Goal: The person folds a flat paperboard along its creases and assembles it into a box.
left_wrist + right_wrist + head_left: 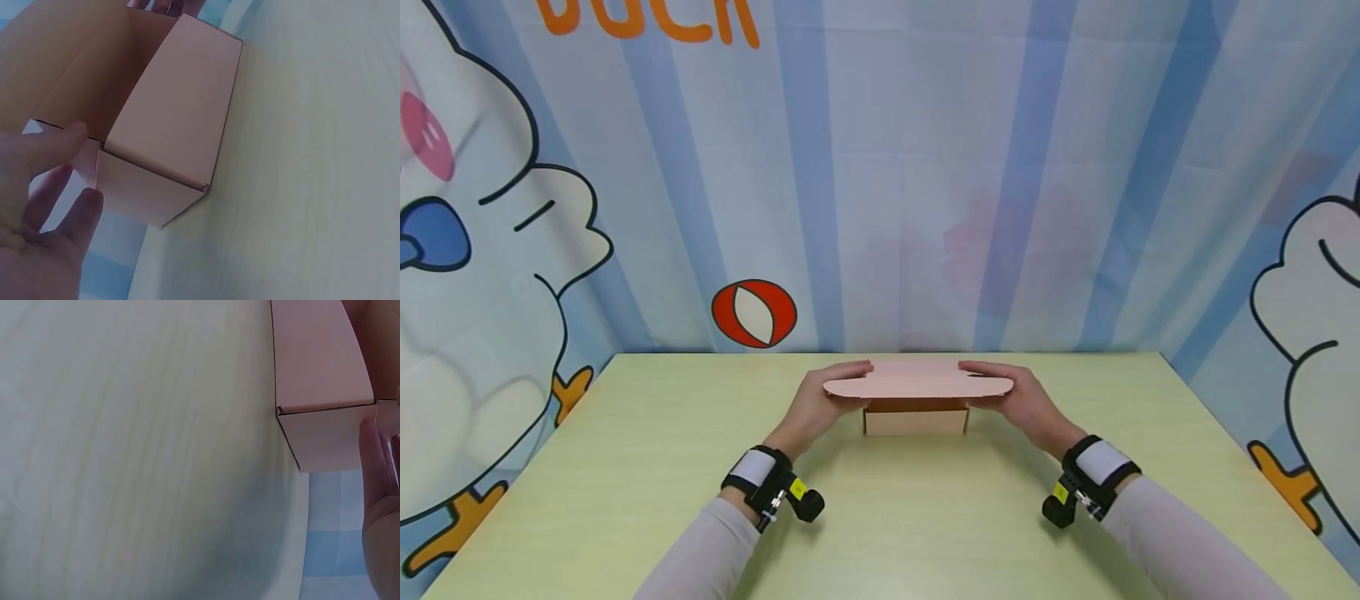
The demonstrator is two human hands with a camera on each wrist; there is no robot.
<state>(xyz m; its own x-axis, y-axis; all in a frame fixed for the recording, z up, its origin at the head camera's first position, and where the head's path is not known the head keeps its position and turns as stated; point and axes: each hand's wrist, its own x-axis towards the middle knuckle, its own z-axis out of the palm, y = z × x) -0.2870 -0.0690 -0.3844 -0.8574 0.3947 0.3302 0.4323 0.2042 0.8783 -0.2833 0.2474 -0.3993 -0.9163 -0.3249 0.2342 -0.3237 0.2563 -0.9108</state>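
Note:
A pale pink cardboard box (916, 422) sits on the table with its hinged lid (917, 385) tilted partly up, the round-eared front flap toward me. My left hand (829, 395) holds the lid's left side, and my right hand (1011, 402) holds its right side. In the left wrist view, a left-hand fingertip lies at the rim of the opening beside the box's side wall (140, 187). A straight finger of the right hand (381, 487) lies along the opposite side wall (334, 440). Inside the box, the visible brown part is bare; the lid hides the rest.
The light yellow wooden table (925, 517) extends around the box. Behind it hangs a blue-striped curtain (910, 183) with cartoon ducks and a red-and-white ball print. Each wrist carries a strapped camera, the left one (805, 504) and the right one (1060, 507).

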